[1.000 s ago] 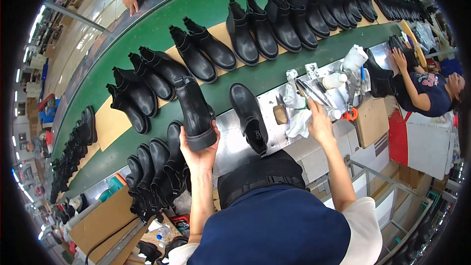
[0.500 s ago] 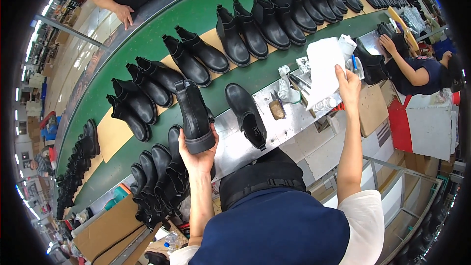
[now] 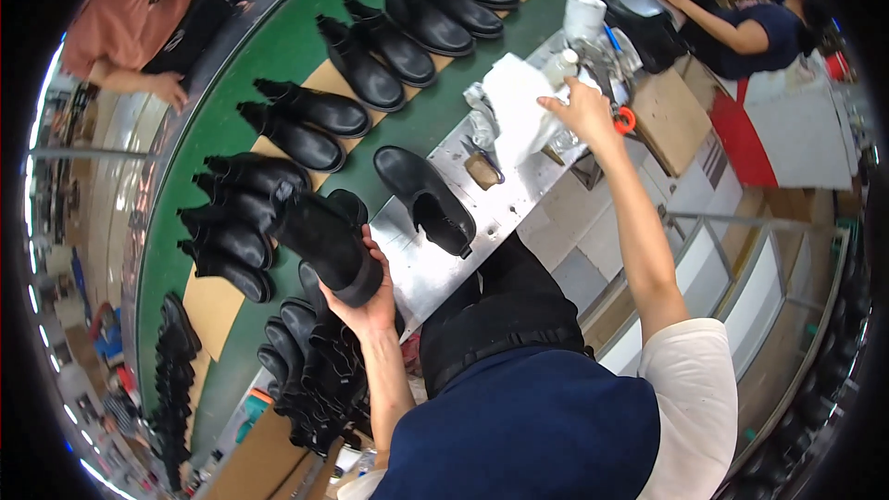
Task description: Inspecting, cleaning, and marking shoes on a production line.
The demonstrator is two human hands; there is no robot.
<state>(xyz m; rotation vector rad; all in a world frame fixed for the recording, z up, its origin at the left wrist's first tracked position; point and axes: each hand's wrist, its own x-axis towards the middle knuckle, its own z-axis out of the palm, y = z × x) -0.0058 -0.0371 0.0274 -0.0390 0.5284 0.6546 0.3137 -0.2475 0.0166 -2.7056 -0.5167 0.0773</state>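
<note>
My left hand [image 3: 370, 308] is closed round the heel end of a black ankle boot [image 3: 322, 243], which tilts over the row of boots with its sole end toward me. A second black ankle boot [image 3: 421, 194] lies on its own on the metal bench, its opening facing me. My right hand [image 3: 585, 114] reaches over the bench, thumb and fingers pinched at the edge of a white cloth [image 3: 519, 109]. Right by those fingertips stands a small white-capped bottle [image 3: 561, 65]. Beside the cloth lies a small tan block [image 3: 482, 170].
Pairs of black boots [image 3: 361, 60] line the green conveyor [image 3: 222, 97]. More boots [image 3: 306, 338] crowd beside my left forearm. Pliers, a white roll [image 3: 583, 17] and an orange-ringed tool [image 3: 624, 120] sit at the bench's right end. One person [image 3: 139, 37] stands across; another [image 3: 741, 42] works at right.
The view has turned and shifted right. In my left hand the boot has tipped over from nearly upright. My right hand has brought the white cloth lower, and it now looks more bunched.
</note>
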